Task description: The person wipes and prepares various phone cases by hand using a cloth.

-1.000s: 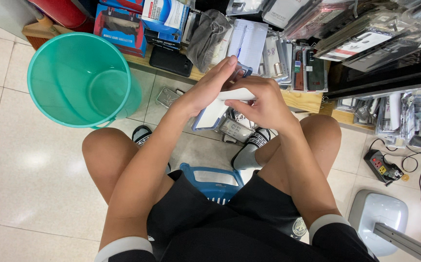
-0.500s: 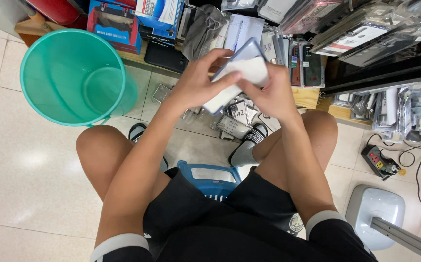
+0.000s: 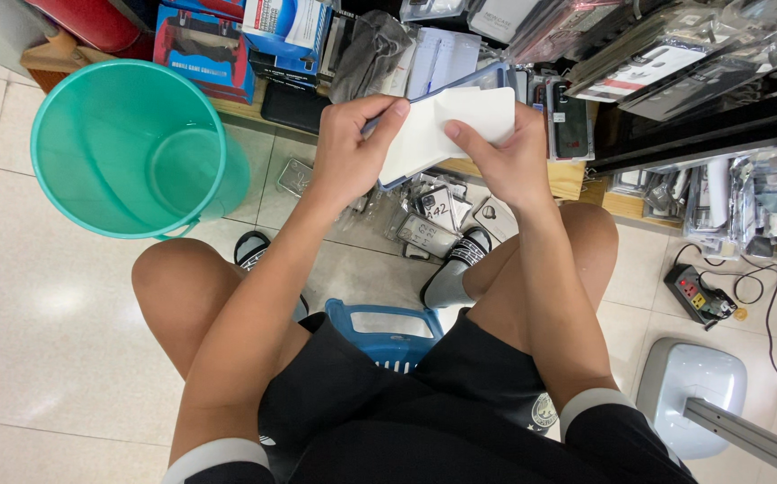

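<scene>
Hands meet at chest height over the floor: the left hand [image 3: 345, 152] and the right hand [image 3: 507, 159] are both clamped on 1 flat white packet [image 3: 447, 128], thumbs on its upper face and fingers curled behind. A thin blue edge shows along the packet's lower left side, so it may be a sleeve with something inside, though I cannot tell for sure. The packet is held in the air, tilted, in front of the cluttered shelf [image 3: 577, 179] of packaged goods and above a scatter of small clear packets [image 3: 433, 224] on the tiles between the person's feet. A green bucket [image 3: 129, 143] stands to the left, well apart from the hands, and looks to hold nothing. A blue stool [image 3: 387, 336] sits under the person. Judging from this, the packet is in hand but not yet opened or set down anywhere.
</scene>
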